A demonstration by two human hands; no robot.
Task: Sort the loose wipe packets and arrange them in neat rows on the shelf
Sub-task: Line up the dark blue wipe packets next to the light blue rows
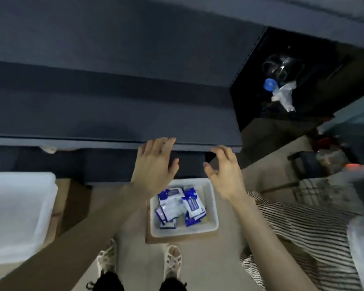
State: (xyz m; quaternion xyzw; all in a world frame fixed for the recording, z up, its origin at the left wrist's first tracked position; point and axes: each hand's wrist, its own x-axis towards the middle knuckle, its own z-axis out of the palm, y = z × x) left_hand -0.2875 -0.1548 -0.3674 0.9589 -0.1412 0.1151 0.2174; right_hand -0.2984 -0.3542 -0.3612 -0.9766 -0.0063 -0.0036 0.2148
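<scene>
Both hands up, nothing in either.
- Left hand: above the bin's far-left corner as seen from the head camera. Fingers are straight and spread, released, with the tips overlapping the front edge of the dark shelf. Can't tell if they actually touch it.
- Right hand: above the bin's far-right corner. Its fingers are loosely curved, thumb held apart, no grasp. The tips are level with the shelf edge too.
- Wipe packets: blue and white, a loose jumbled pile inside the bin, some flat and some on edge. Print is too blurred to read.
- The bin is white plastic, open-topped, and sits on a flat piece of cardboard on the floor, just in front of the shelf unit and lower than the shelf surface.
- Left of the bin: a large white container on a brown box.
- Right of the bin: a striped cloth on the floor.
- Far right beyond the bin: a black cabinet holding a clear bottle with a blue cap.
- Near side of the bin: the person's feet in pale sandals.
</scene>
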